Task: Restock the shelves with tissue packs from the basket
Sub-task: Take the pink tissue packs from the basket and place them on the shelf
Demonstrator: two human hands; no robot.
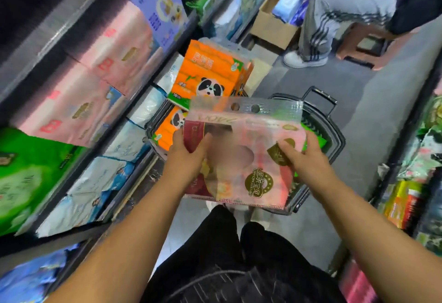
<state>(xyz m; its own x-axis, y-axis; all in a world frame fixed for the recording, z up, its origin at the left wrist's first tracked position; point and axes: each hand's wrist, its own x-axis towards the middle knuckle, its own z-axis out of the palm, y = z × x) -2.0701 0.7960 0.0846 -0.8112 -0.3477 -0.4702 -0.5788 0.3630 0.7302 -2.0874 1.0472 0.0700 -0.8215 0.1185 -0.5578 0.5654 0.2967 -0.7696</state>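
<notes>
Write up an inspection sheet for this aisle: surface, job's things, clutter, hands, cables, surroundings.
Surface: grey floor, with the basket standing on it.
Job's things: pink tissue pack held above the basket; orange panda packs at the basket's far end; left shelves hold pink, green and white packs.
Clutter: open cardboard box with packs in it and a brown stool, both farther down the aisle.
Hands: left hand grips the pack's left edge; right hand grips its right edge.
Cables: nothing seen.
Surroundings: second person in striped grey trousers by the box; right shelving holds mixed goods, blurred.
</notes>
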